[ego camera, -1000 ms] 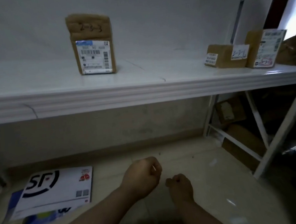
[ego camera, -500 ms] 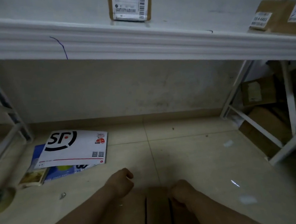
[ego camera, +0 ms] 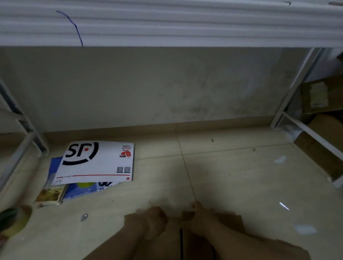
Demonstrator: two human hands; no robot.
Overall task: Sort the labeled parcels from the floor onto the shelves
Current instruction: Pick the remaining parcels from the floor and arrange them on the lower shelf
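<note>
Left hand (ego camera: 155,222) and right hand (ego camera: 198,215) are curled over the cardboard parcels (ego camera: 164,247); whether they grip cannot be told. Recommended: grip one parcel by opposite sides and read its label before lifting.

bare floor tiles (ego camera: 223,166) ahead, envelope (ego camera: 97,161) and tape roll (ego camera: 10,219) left, shelf frame (ego camera: 320,146) right, shelf edge (ego camera: 155,25) overhead

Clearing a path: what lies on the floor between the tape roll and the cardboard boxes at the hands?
Head view: one small shiny scrap on bare tile between tape roll and cardboard boxes; nothing else.
</note>
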